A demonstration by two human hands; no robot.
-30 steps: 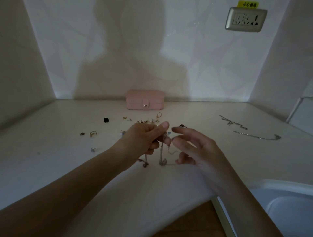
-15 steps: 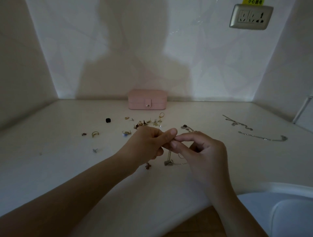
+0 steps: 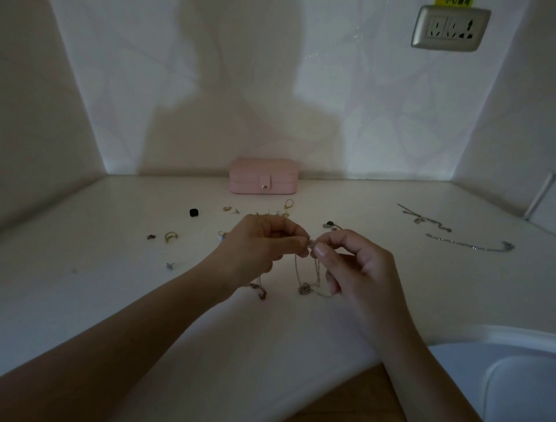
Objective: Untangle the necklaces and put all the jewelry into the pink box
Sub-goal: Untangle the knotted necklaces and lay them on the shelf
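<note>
Head view — two hands (image 3: 259, 244) (image 3: 356, 266) pinch one tangle (image 3: 304, 288), one pink box (image 3: 263, 176)

Alcove with pale walls. Back wall (image 3: 376, 126) carries a faint leaf pattern and a broad shadow (image 3: 228, 114) at centre. Silver wall socket (image 3: 449, 28) at upper right, yellow label (image 3: 454, 2) above it. White counter (image 3: 90, 289) spans wall to wall. Light dim. Wooden floor (image 3: 355, 397) shows below the counter edge.
</note>
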